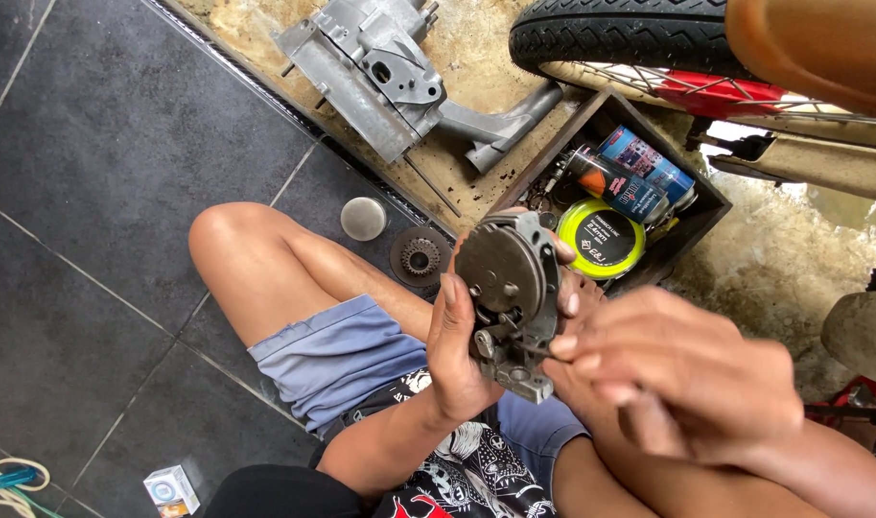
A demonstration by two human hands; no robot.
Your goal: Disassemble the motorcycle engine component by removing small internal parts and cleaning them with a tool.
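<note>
Here, round metal part [508, 288] in left hand [457, 360]

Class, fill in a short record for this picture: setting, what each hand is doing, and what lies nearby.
Setting: dark tiled floor, person seated
Left hand: grip around a round grey metal engine part, holding it upright
Right hand: fingertips pinched at the part's lower edge
Nearby: toothed metal gear, round metal cap, grey metal engine casing, wooden box holding a yellow round tin and spray cans, black tyre

Beyond my hands, a dark wooden box [699, 188] holds a round yellow-green tin with a black label [602, 238], a black-and-orange can [614, 184] and a blue can [647, 163]. A small white carton [171, 490] lies on the tiles by my knee.
</note>
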